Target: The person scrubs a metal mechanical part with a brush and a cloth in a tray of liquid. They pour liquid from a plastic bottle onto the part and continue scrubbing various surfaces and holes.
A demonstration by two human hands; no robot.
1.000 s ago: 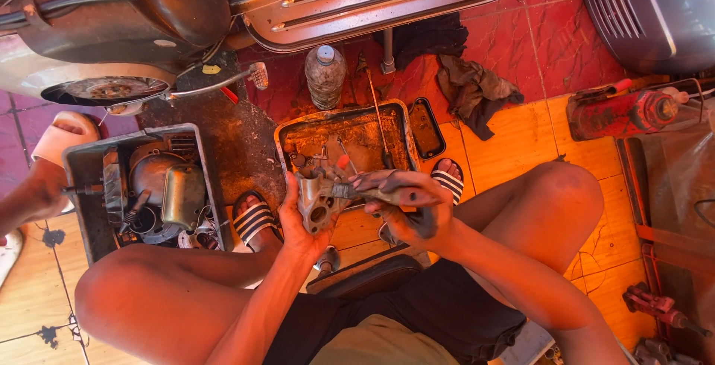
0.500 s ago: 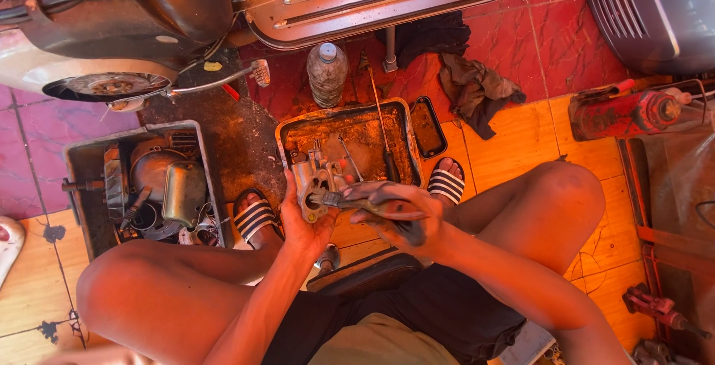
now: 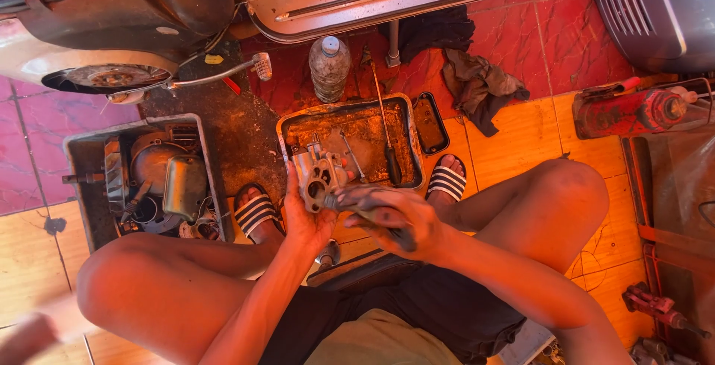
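Your left hand (image 3: 307,223) grips the grey metal carburetor body (image 3: 322,177) from below, fingers wrapped around it, above the near edge of the rusty tray (image 3: 350,123). Your right hand (image 3: 391,220), fingers curled together, presses a dark tool (image 3: 344,200) against the carburetor body.

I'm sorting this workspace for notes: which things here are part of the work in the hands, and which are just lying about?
In hand:
- left hand holding the grey metal engine part
- right hand gripping a dark tool against that part
- rusty tray just beyond the hands

Lying about:
- plastic bottle
- dark rags
- red jack
- grey bin of engine pieces
- screwdriver in the tray
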